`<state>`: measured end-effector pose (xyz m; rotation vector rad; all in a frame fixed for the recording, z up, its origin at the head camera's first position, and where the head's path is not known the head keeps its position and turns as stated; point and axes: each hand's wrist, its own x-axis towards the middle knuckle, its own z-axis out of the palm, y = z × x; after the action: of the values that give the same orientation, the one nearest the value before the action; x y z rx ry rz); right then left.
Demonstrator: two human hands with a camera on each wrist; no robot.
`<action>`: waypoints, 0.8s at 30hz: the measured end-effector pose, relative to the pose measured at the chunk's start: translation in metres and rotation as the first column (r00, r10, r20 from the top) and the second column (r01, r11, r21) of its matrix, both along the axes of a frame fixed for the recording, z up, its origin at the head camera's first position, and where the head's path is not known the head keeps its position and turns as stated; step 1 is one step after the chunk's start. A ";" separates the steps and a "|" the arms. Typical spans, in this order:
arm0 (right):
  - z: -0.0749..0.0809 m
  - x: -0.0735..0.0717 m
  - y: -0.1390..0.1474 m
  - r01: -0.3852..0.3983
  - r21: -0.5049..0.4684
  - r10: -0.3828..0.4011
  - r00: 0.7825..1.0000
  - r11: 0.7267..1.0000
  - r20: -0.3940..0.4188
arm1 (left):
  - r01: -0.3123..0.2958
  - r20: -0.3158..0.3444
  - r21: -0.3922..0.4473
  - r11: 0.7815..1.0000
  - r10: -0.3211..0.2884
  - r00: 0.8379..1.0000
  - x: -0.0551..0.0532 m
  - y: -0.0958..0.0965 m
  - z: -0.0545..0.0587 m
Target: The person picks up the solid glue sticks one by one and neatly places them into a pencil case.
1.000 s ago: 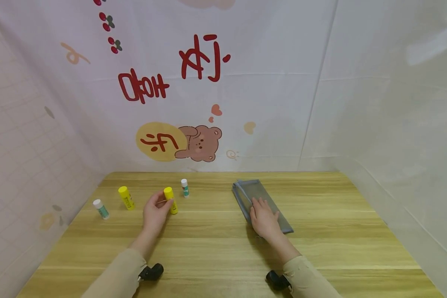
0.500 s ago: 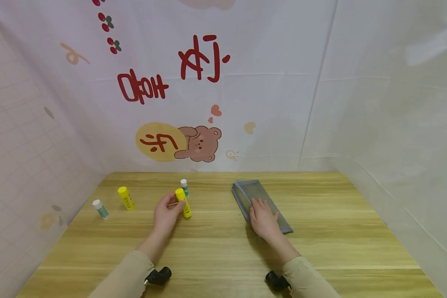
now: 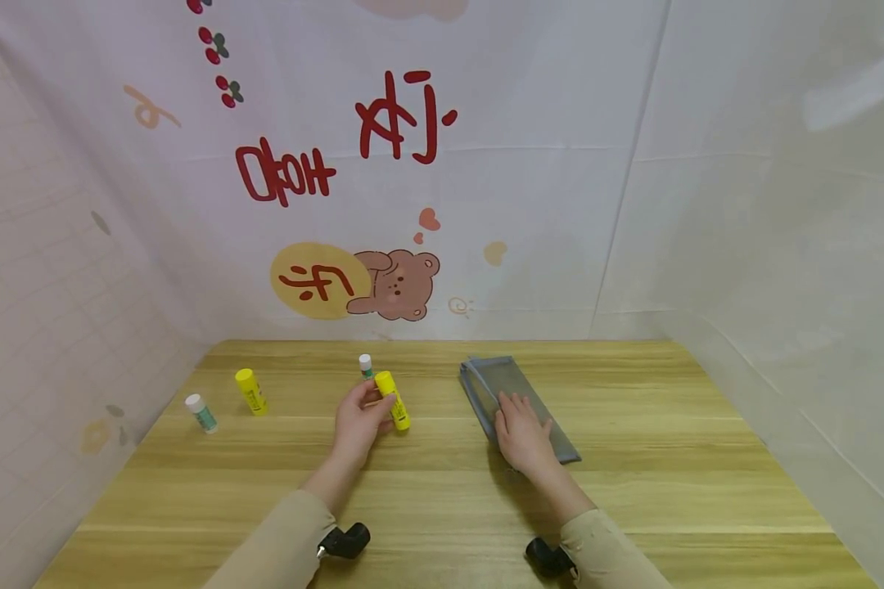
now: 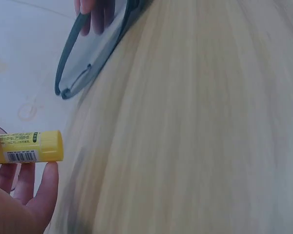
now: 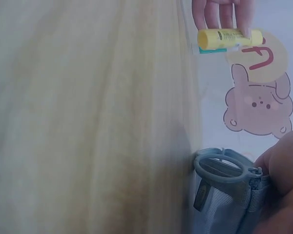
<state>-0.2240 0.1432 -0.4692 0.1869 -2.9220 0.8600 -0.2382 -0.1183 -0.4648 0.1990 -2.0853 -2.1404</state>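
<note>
My left hand [image 3: 359,424] pinches a yellow glue stick [image 3: 394,401] between thumb and fingers, its cap end up and tilted slightly left. In the left wrist view, the barcode on the glue stick [image 4: 24,147] faces the camera. To the right lies a grey-blue mesh zip pouch [image 3: 507,375]. My right hand [image 3: 525,435] grips it along its left edge, fingers over the top panel. The right wrist view shows the pouch [image 5: 217,207] with its mouth gaping at the near end; part of the hand is cut off there.
Just behind the left hand stands a small white-capped teal glue stick [image 3: 366,365], partly hidden. At the left, another yellow glue stick [image 3: 251,393] and another white-capped one [image 3: 202,414] stand on the wooden table [image 3: 633,409]. A printed cloth [image 3: 545,204] hangs behind.
My left hand has carried the yellow glue stick rightward, closer to the pouch, passing in front of the small white-capped glue stick. The right hand and the pouch have stayed put.
</note>
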 end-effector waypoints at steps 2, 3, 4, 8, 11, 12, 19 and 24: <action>0.000 0.000 0.000 0.003 -0.003 -0.003 1.000 1.000 0.002 | 0.006 0.015 0.016 1.000 -0.007 1.000 0.000 0.005 0.002; 0.000 0.000 0.000 0.004 -0.007 -0.004 1.000 1.000 -0.001 | 0.008 0.025 0.030 1.000 -0.009 1.000 0.000 0.008 0.003; 0.000 0.000 0.000 0.005 -0.010 -0.005 1.000 1.000 0.000 | 0.009 0.032 0.046 0.999 -0.011 0.999 0.000 0.010 0.004; 0.000 0.000 0.000 0.002 -0.018 -0.002 1.000 1.000 -0.003 | 0.020 0.062 0.117 0.993 -0.027 0.998 0.000 0.017 0.005; 0.000 0.001 0.000 -0.005 -0.016 0.005 1.000 1.000 0.000 | 0.031 0.076 0.152 0.988 -0.043 0.996 0.000 0.021 0.005; 0.000 0.001 0.000 -0.006 -0.015 0.006 1.000 1.000 0.003 | 0.036 0.078 0.156 0.987 -0.048 0.996 0.000 0.023 0.005; 0.001 0.002 0.000 -0.006 -0.015 0.006 1.000 1.000 0.010 | 0.063 0.099 0.197 0.978 -0.084 0.991 0.002 0.031 0.003; 0.001 0.001 0.000 -0.007 -0.025 0.008 1.000 1.000 0.009 | 0.071 0.110 0.215 0.974 -0.096 0.989 0.004 0.038 0.001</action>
<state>-0.2226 0.1431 -0.4686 0.1927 -2.9189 0.9006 -0.2345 -0.0803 -0.4640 0.2743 -1.9564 -2.4579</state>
